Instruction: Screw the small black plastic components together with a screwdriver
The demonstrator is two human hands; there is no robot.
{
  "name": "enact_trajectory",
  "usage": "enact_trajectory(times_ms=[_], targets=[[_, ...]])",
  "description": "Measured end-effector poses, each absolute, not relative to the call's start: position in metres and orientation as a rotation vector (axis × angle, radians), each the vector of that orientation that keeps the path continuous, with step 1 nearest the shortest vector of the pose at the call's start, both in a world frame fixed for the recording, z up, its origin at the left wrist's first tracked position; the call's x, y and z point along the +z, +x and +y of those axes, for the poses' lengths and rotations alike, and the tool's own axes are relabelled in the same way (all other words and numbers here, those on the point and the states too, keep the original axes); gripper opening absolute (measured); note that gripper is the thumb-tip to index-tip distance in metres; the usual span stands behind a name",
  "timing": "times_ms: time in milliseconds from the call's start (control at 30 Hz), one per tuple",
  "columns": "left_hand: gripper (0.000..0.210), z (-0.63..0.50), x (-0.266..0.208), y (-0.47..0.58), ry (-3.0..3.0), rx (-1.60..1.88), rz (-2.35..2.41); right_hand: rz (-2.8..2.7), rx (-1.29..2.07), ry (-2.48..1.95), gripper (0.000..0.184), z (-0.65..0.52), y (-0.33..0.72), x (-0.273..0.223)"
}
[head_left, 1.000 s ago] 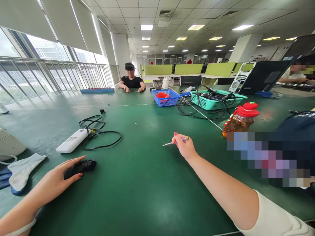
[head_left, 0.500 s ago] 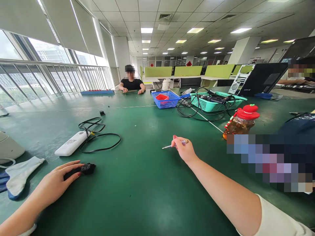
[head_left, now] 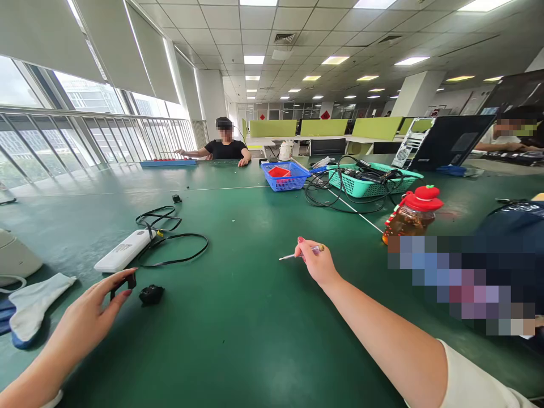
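Observation:
On the left, my left hand [head_left: 96, 309] pinches a small black bracket-like part [head_left: 123, 283] between thumb and fingers, lifted a little off the table. Just right of it a small black block-shaped piece [head_left: 152, 294] lies on the green tabletop [head_left: 238, 317]; I cannot make out its exact kind. My right hand [head_left: 318, 263] is closed around a small screwdriver [head_left: 293, 256] with a clear handle. Its thin metal shaft points left, over the table. Behind my left hand lies a white power strip [head_left: 125, 249] with a black cable [head_left: 206, 241] looped beside it.
A blue basket [head_left: 287, 184] and a green basket [head_left: 361, 190] full of cables stand farther back. To the right is a red-lidded bottle [head_left: 416, 212]. A white and blue glove [head_left: 38, 306] lies far left. A person [head_left: 225, 144] sits across the table.
My left hand has raised the bracket-like part away from the black block, which now lies apart on the table. The person across has reached toward the blue tray. My right hand is nearly still.

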State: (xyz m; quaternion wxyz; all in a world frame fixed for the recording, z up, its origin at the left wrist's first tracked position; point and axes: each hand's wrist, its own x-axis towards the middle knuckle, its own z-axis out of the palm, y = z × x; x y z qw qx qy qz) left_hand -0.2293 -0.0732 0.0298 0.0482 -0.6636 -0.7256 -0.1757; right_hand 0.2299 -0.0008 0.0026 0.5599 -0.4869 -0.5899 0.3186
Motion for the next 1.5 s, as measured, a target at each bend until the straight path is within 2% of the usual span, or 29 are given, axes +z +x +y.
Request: enact_trajectory(times_ms=[100,267,1167,1500], targets=[[0.052,-0.072,0.019,-0.227,-2.256,-0.638,-1.869,-1.403,0.744,-1.162,0.059,-0.001,0.230,0.003],[0.049,-0.064,0.005,-0.221,-2.478,-0.486,-1.610,-1.398,0.742,-1.160,0.059,-0.002,0.229,0.004],[0.050,-0.062,0.008,-0.219,-2.374,-0.606,-1.862,-1.388,0.745,-1.147,0.060,-0.002,0.228,0.004],[0.046,-0.063,0.013,-0.221,-2.312,-0.519,-2.002,-1.408,0.739,-1.148,0.061,-0.002,0.229,0.004]])
